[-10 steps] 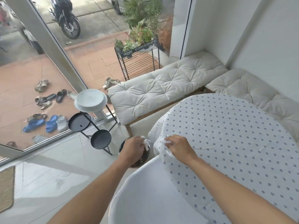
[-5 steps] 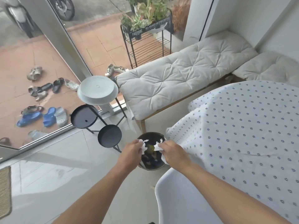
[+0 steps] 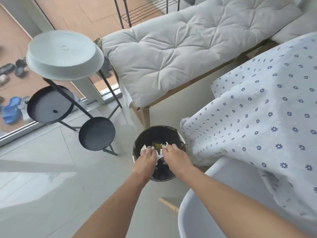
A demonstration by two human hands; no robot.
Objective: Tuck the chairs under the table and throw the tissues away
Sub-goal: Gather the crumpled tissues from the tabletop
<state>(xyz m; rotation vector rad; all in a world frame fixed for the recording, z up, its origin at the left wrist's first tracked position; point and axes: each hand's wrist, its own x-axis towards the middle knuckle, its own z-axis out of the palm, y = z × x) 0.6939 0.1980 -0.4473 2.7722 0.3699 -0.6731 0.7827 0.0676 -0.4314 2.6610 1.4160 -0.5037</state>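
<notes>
A round bin with a black liner (image 3: pixel 175 133) stands on the floor beside the table. Both my hands are over its opening. My left hand (image 3: pixel 145 160) is closed on a crumpled white tissue (image 3: pixel 143 148). My right hand (image 3: pixel 176 157) is closed on another white tissue (image 3: pixel 164 145), and a white scrap hangs between the two hands. A white shell chair (image 3: pixel 223 194) sits at the lower right, its seat against the table, which is covered by a white flower-dotted cloth (image 3: pixel 265 109).
A cushioned bench (image 3: pixel 180 48) runs behind the bin. At the left stands a black metal stand (image 3: pixel 96 133) of round trays with a white top dish (image 3: pixel 63 54). Glass doors show shoes (image 3: pixel 10 109) outside. Pale tiled floor (image 3: pixel 51 177) lies at the lower left.
Both hands have carried the tissues from the table edge forward and down over the bin. The view has dropped closer to the bin.
</notes>
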